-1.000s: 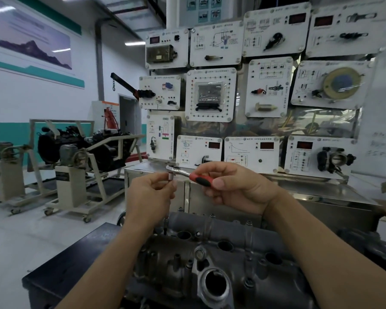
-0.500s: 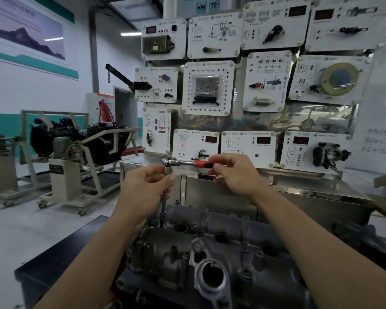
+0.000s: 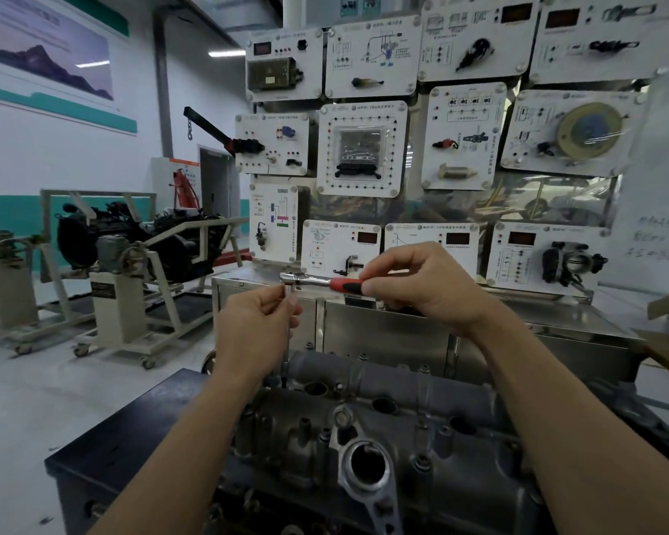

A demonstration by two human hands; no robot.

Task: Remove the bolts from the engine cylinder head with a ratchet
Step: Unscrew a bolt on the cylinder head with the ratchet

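1. The cylinder head [image 3: 364,422] lies on a dark tabletop [image 3: 113,438] right in front of the person, with a steel cabinet [image 3: 383,334] and a wall of training panels [image 3: 362,148] behind it.
2. The right hand [image 3: 421,287] holds the ratchet [image 3: 317,280] level above the head. Its fingers [image 3: 381,270] are curled round the red handle.
3. The left hand [image 3: 255,330] steadies the extension bar [image 3: 286,343] just under the ratchet's drive end. Its fingers [image 3: 281,299] pinch the top of the bar.
4. The bar runs straight down to the far left corner of the cylinder head. The socket end is partly hidden by the left wrist, so I cannot tell whether it is fully seated on a bolt.
5. Several bolts [image 3: 362,357] sit along the far edge of the head, and more fasteners show nearer the camera. No removed bolt is visible on the tabletop.
6. Judged from this, the task is at an early stage. The corner bolt is the one in hand, and most of the row is left to loosen and lift out.
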